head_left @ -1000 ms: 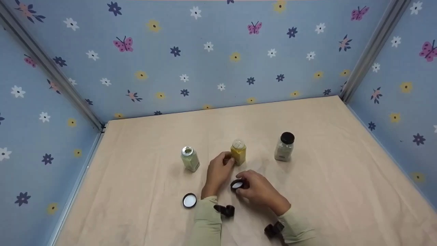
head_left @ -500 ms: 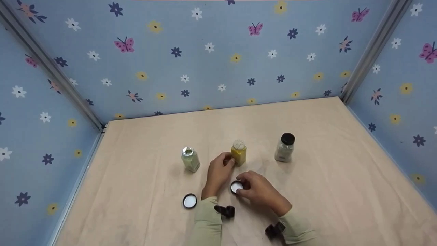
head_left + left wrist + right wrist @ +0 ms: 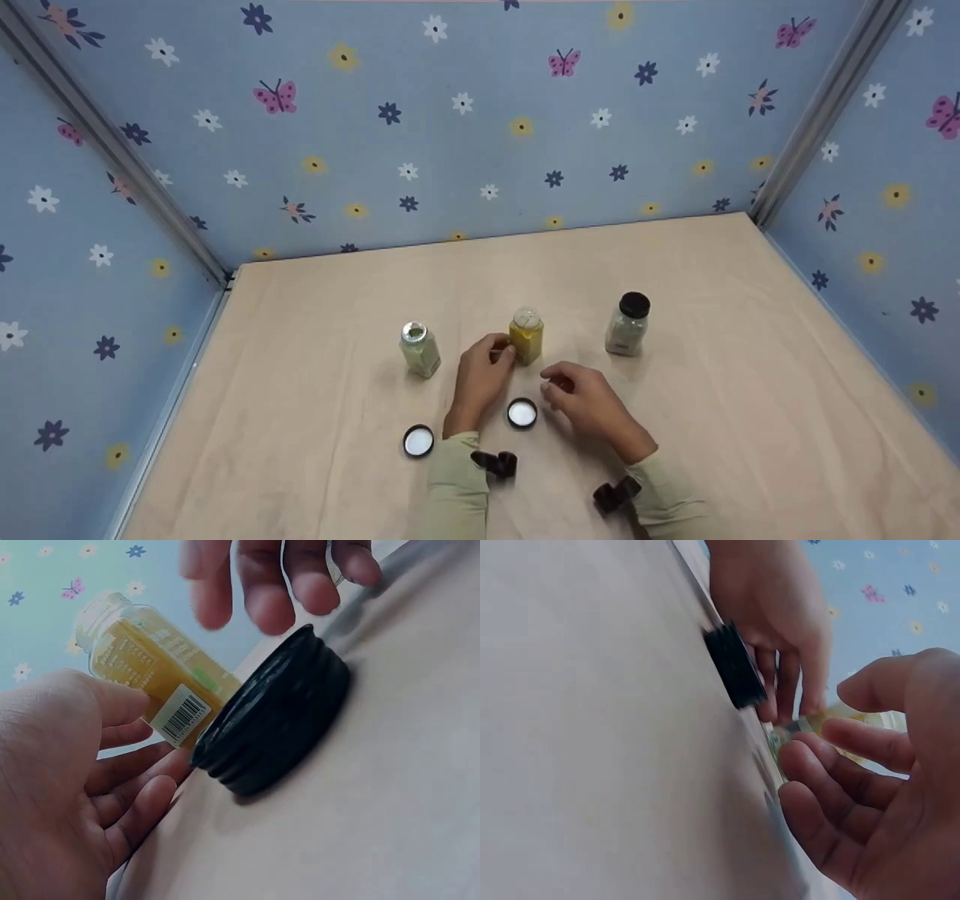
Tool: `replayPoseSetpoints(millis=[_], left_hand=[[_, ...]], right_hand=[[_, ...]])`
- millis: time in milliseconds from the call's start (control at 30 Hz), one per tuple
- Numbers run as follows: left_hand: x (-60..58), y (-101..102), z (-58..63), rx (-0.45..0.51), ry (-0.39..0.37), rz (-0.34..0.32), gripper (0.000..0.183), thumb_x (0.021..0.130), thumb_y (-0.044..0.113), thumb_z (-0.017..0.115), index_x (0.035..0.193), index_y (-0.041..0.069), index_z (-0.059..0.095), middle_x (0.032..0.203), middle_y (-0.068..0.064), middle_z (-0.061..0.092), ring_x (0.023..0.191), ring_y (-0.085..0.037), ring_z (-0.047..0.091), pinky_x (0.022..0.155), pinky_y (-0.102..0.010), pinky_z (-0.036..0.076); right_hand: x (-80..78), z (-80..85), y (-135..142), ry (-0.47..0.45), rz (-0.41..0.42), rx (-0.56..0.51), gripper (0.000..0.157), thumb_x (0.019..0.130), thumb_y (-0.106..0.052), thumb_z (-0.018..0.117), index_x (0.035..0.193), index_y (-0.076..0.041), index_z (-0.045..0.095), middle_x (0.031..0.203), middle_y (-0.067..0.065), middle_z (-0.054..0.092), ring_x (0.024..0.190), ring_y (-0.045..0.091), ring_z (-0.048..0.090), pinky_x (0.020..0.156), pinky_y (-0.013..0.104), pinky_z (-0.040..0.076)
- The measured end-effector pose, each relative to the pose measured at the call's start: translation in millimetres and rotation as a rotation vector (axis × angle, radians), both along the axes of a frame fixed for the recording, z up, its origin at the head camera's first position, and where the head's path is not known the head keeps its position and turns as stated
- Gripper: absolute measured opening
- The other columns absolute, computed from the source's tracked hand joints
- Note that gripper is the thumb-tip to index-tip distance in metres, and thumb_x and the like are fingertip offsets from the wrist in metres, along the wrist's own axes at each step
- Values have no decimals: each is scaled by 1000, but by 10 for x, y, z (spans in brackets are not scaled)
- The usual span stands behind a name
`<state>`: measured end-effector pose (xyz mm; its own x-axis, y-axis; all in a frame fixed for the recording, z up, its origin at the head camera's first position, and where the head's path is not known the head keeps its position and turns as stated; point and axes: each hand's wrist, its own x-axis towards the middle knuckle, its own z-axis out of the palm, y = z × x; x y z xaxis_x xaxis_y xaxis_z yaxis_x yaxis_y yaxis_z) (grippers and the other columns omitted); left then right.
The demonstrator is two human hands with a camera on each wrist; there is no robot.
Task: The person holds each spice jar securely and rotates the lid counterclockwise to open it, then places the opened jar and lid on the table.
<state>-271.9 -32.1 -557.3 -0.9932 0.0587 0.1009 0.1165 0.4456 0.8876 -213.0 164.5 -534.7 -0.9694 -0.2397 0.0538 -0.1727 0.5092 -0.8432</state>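
My left hand (image 3: 480, 379) holds a spice jar of yellow contents (image 3: 527, 341) low on its side, thumb in front. The jar stands upright, its black cap off and a pale top showing. In the left wrist view the jar (image 3: 161, 667) shows a barcode label. Just in front, a black screw cap (image 3: 522, 413) lies with its white inside up, apart from both hands. My right hand (image 3: 589, 397) hovers right of that cap, fingers loosely bent around nothing. In the right wrist view the cap (image 3: 735, 666) lies near the left hand (image 3: 780, 600).
A jar with pale green contents (image 3: 421, 352) stands uncapped at the left, foil around its mouth. Another black cap (image 3: 418, 441) lies inside up near the left sleeve. A black-capped jar (image 3: 627, 326) stands at the right. Patterned blue walls (image 3: 480, 112) enclose the cloth-covered table (image 3: 300, 360).
My right hand has laid the black cap flat on the table, let it go and moved off to the right. The left hand has stayed at the yellow jar.
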Motion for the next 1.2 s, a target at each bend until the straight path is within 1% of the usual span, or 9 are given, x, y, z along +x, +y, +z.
replayPoseSetpoints(millis=[233,367,467,567,733,800,933,1033,1200], left_hand=[[15,12,5,1,-18,27,22,98,24,63,116,12,69,110,-1,68,96,-13,64,88,-36,51],[24,11,15,-7,-26,44,16,97,24,63,108,12,67,101,-1,66,91,-14,61,84,-35,51],[31,16,26,-12,-27,61,12,97,25,64,100,13,64,94,0,63,87,-15,59,80,-36,49],[41,24,43,-24,-30,59,12,97,28,63,95,16,62,90,1,61,84,-15,57,77,-35,48],[74,27,76,-87,-3,22,16,97,32,64,89,18,64,85,4,61,79,-14,56,74,-34,47],[89,25,89,-117,8,4,18,97,33,64,87,18,65,82,5,61,77,-14,55,71,-34,47],[111,32,121,-160,-4,-48,19,98,36,64,88,19,65,80,6,60,73,-13,54,67,-33,45],[122,45,140,-171,-12,-84,18,98,36,64,91,19,66,80,7,61,73,-12,54,66,-31,45],[141,85,162,-158,-14,-116,18,99,34,63,93,17,67,83,7,62,74,-11,55,67,-31,46]], right_hand=[[-58,-16,139,-64,-106,-111,18,95,-10,64,110,-2,70,84,3,67,75,18,64,67,31,54],[-83,-7,190,-96,-147,-129,19,94,-9,63,110,-2,71,87,4,67,76,19,63,66,32,54],[-98,-1,243,-85,-169,-121,19,94,-11,65,110,-3,71,89,3,68,79,18,63,69,32,54],[-111,4,307,-48,-189,-93,17,94,-13,67,109,-5,71,90,2,68,82,17,63,73,32,53],[-129,11,433,-10,-233,-40,15,93,-16,71,105,-7,72,92,2,69,84,16,63,77,32,52],[-135,14,493,-8,-250,-23,14,93,-16,71,103,-7,72,93,2,69,84,16,63,76,32,52],[-141,31,622,-15,-280,-10,10,94,-18,70,99,-9,70,93,4,68,84,18,62,74,33,51],[-145,51,708,-24,-307,-12,9,94,-18,70,96,-9,68,94,5,67,84,20,61,71,33,51],[-154,64,848,-33,-350,11,11,93,-17,69,95,-6,67,97,8,67,86,22,59,71,32,51]])
